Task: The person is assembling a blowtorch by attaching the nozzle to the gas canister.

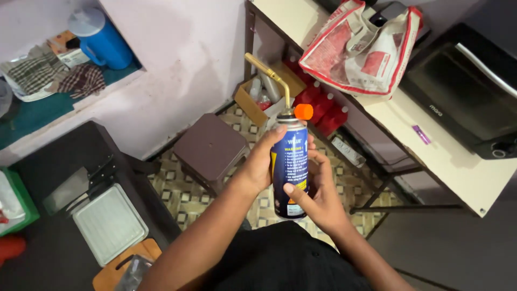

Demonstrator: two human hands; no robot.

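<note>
Head view, looking down. A pale table (431,161) on a dark metal frame fills the right side; on it lie a black oven (474,91) with a glass door and a crumpled red-and-white plastic bag (366,48). At left, a dark counter (70,156) carries a white ridged tray (110,223), with a wooden board (116,269) just below it. A pink wall (177,59) rises behind, with a recessed shelf (48,113) holding a blue jug (102,37) and checked cloths (59,78). The floor (188,194) is patterned tile; a brown stool (210,148) stands on it, near a cardboard box (269,89) and a row of red bottles (323,108) under the table.

Both forearms extend forward from the bottom edge and meet at the centre, above the floor. The left hand (261,161) is wrapped around the upper body of a blue gas canister (290,164), thumb near its shoulder, gripping it. The right hand (318,194) cups the lower part from the opposite side, thumb laid across the label and fingers curled behind, also grasping it. The canister is held upright, clear of any surface. On its top sits a torch head with an orange knob (303,111) and a bent brass nozzle (269,73) angled up and away to the left.
</note>
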